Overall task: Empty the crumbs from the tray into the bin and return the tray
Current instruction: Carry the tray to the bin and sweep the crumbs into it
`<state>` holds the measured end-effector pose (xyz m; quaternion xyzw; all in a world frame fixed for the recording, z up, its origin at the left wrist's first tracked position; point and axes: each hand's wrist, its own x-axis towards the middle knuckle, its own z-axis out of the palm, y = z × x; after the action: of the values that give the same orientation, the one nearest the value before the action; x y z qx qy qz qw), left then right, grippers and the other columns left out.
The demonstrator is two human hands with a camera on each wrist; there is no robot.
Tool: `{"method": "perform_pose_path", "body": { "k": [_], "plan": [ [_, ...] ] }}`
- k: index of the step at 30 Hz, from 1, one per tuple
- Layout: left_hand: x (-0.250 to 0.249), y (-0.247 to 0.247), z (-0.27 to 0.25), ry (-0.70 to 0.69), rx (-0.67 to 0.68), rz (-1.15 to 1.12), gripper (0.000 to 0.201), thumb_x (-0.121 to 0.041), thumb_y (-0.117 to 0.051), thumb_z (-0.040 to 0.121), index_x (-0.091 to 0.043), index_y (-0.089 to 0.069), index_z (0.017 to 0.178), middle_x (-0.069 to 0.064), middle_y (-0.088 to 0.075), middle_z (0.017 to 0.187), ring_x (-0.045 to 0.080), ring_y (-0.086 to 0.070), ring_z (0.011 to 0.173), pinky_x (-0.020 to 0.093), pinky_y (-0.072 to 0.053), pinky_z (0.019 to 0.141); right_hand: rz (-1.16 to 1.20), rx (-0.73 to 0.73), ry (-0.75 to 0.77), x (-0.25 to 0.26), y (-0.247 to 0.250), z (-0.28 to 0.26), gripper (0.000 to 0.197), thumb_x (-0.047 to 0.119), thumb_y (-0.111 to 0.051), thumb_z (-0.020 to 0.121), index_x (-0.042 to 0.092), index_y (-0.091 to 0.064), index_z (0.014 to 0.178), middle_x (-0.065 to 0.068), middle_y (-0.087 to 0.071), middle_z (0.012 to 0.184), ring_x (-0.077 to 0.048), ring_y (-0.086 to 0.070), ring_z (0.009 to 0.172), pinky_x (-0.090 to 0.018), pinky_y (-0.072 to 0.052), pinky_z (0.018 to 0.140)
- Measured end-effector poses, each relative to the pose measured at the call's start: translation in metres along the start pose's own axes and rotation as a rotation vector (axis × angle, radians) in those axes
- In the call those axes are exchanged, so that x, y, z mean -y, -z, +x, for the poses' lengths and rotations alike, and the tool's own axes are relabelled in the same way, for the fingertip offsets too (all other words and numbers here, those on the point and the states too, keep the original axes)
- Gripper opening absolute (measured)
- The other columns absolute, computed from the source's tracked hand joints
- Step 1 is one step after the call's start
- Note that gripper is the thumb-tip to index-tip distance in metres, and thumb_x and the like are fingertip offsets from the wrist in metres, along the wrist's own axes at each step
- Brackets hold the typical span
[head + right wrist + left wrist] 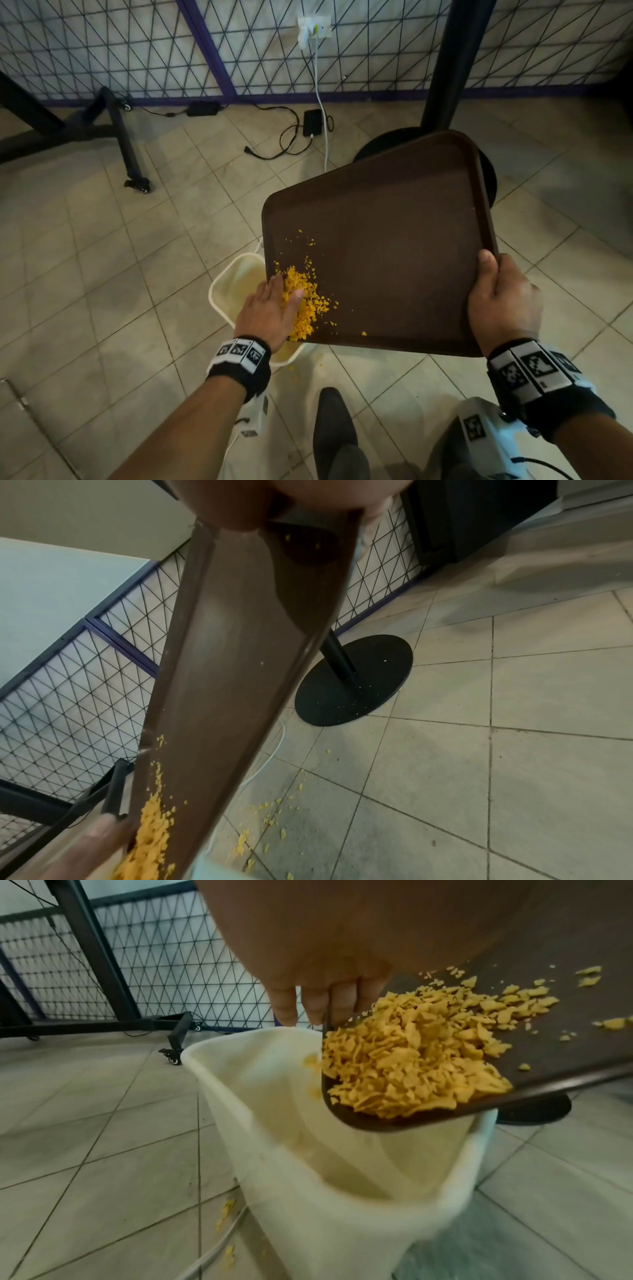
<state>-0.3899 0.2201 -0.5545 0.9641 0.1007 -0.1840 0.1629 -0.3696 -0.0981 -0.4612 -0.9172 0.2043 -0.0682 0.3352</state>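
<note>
A brown tray (394,240) is tilted down to the left, with its low corner over a cream bin (229,287) on the floor. Yellow crumbs (308,308) are heaped in that low corner. My left hand (270,308) lies flat on the heap with its fingers (287,1007) straight and reaching past the tray's edge above the bin (240,1096). A few crumbs (411,1053) are falling off the corner. My right hand (500,301) grips the tray's right edge, thumb on top; the fingers underneath are hidden. The tray (240,642) runs edge-on through the right wrist view.
A black table post and round base (486,171) stand just behind the tray. Spilled crumbs (267,826) lie on the tiles beside the bin. Cables and a power adapter (311,121) lie by the mesh partition. A wheeled black frame (137,183) is at left, and a dark shoe (335,428) is below.
</note>
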Motion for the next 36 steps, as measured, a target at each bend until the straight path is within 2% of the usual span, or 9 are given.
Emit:
{"method": "perform_pose_path", "body": {
  "k": [4,8,12,17,22,27,29,33,36],
  "plan": [
    [-0.018,0.021,0.027,-0.026,-0.124,-0.03,0.081,-0.073,-0.007,0.094,-0.024,-0.004,0.158,-0.002,0.001,0.166,0.018,-0.008,0.151,0.041,-0.013,0.121,-0.018,0.007,-0.011,-0.001,0.002,-0.003,0.042,0.04,-0.027,0.099,0.006,-0.049,0.088,-0.007,-0.049,0.065,-0.026,-0.043,0.058,-0.03,-0.032,0.059],
    [-0.047,0.035,0.059,-0.125,-0.122,-0.044,0.08,-0.07,-0.01,0.095,-0.021,0.001,0.157,-0.003,0.012,0.165,0.016,0.003,0.152,0.038,-0.002,0.122,-0.019,0.025,-0.009,0.004,0.0,-0.003,0.039,0.039,-0.027,0.099,0.009,-0.048,0.086,0.004,-0.04,0.057,-0.008,-0.035,0.049,-0.021,-0.022,0.046],
    [-0.042,0.008,0.044,-0.084,-0.041,-0.01,0.085,-0.075,-0.001,0.091,-0.022,0.01,0.156,-0.003,0.018,0.164,0.014,0.007,0.151,0.041,0.0,0.123,-0.01,0.02,-0.001,0.008,-0.001,-0.004,0.036,0.037,-0.029,0.099,0.009,-0.047,0.085,0.006,-0.039,0.057,-0.006,-0.034,0.05,-0.021,-0.02,0.046],
    [-0.007,-0.024,0.006,-0.085,0.067,0.1,0.086,-0.074,0.006,0.09,-0.02,0.004,0.157,0.0,0.008,0.165,0.015,0.007,0.151,0.041,0.0,0.123,-0.008,0.02,-0.018,0.006,0.002,-0.002,0.037,0.037,-0.028,0.099,0.008,-0.048,0.089,0.005,-0.039,0.058,-0.007,-0.034,0.05,-0.024,-0.021,0.047],
    [-0.008,0.01,0.039,-0.055,-0.096,0.072,0.083,-0.073,-0.002,0.093,-0.021,0.001,0.157,-0.001,0.012,0.165,0.016,0.003,0.151,0.042,-0.003,0.123,-0.016,0.034,-0.012,0.004,0.001,-0.004,0.041,0.038,-0.027,0.099,0.005,-0.05,0.093,0.004,-0.041,0.057,-0.007,-0.037,0.05,-0.019,-0.022,0.046],
    [-0.014,0.024,0.068,0.005,-0.023,0.042,0.089,-0.076,-0.002,0.09,-0.018,0.005,0.157,0.002,0.01,0.165,0.019,0.001,0.152,0.043,-0.002,0.123,0.001,0.031,0.006,0.004,-0.003,-0.002,0.042,0.039,-0.027,0.099,0.005,-0.051,0.093,0.002,-0.045,0.059,-0.014,-0.042,0.05,-0.023,-0.028,0.049],
    [-0.01,0.012,0.056,0.029,0.009,0.065,0.091,-0.076,0.001,0.089,-0.017,0.006,0.157,0.003,0.009,0.165,0.019,0.002,0.152,0.044,-0.002,0.122,0.019,0.022,0.017,0.007,-0.003,-0.002,0.042,0.039,-0.028,0.099,0.005,-0.051,0.091,-0.001,-0.047,0.06,-0.018,-0.044,0.051,-0.025,-0.031,0.051],
    [0.003,-0.018,0.012,0.015,0.087,0.107,0.092,-0.077,0.005,0.088,-0.017,0.003,0.157,0.003,0.008,0.165,0.02,0.01,0.151,0.046,0.002,0.122,0.027,0.003,0.042,0.013,-0.001,-0.004,0.034,0.034,-0.03,0.099,0.008,-0.045,0.084,0.003,-0.04,0.055,-0.009,-0.036,0.048,-0.02,-0.022,0.046],
    [0.008,-0.021,-0.002,0.003,0.042,0.04,0.089,-0.076,-0.001,0.09,-0.018,-0.004,0.158,0.003,0.002,0.166,0.019,0.008,0.151,0.045,0.0,0.122,0.015,0.01,0.037,0.014,0.0,-0.005,0.032,0.035,-0.03,0.099,0.01,-0.043,0.084,0.005,-0.038,0.056,-0.011,-0.034,0.048,-0.024,-0.021,0.046]
  ]
}}
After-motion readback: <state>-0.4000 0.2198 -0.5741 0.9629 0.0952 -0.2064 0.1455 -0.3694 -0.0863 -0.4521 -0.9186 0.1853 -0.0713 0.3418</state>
